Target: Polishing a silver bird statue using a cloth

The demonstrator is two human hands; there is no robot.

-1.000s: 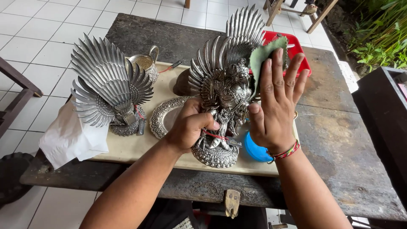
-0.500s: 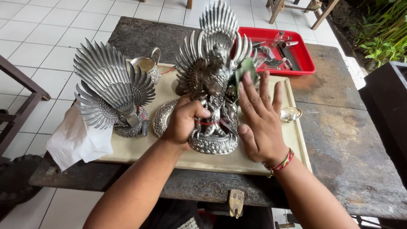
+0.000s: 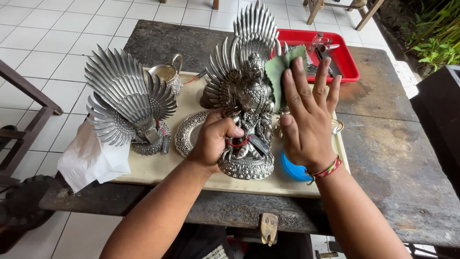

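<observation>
At the counter's (image 3: 383, 158) left edge, a crumpled white cloth (image 3: 91, 160) hangs over the side, and just beside it a silver winged statue (image 3: 127, 103) stands on the cream board (image 3: 163, 168), with a small silver jug (image 3: 167, 76) behind it and an ornate silver ring (image 3: 187, 132) lying flat near the middle. Centre of the board, the left hand (image 3: 213, 139) has its grip wrapped tight around the lower body of the larger winged figure (image 3: 247, 96), holding it upright on its round base. To the right, the right hand (image 3: 306, 120) lies flat with fingers spread, pressing a green cloth (image 3: 282, 67) against the figure's wing; only the cloth's upper part shows above the fingertips. A blue round object (image 3: 292, 168) peeks out under that wrist, and a red tray (image 3: 342, 57) of small tools sits further back.

This reads as the polishing stroke on the right wing. Any further rubbing calls for steady pressure while the left hand braces the figure against tipping.

Compared with half a second ago, the right hand has risen up the wing, fingers now reaching the cloth's top edge, while the left hand stays clamped low.
</observation>
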